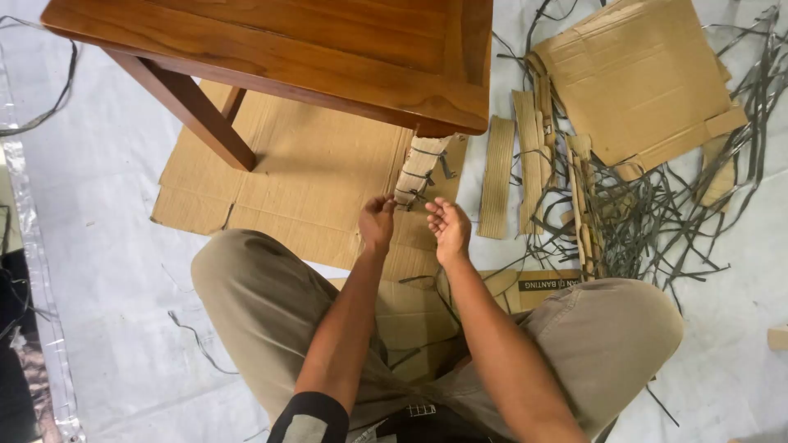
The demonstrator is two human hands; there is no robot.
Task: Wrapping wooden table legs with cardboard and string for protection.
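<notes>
Floor's covered in a white plastic sheet (107,213). On it: a big flat brown cardboard sheet (312,180) under the wooden table, narrow corrugated cardboard strips (497,176), another folded cardboard piece (636,78), and a messy pile of grey strapping bands (657,217).

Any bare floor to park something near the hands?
Bare white floor sheet left of the flat cardboard and table leg. Crowded right of the right hand: cardboard strips and grey straps.
</notes>
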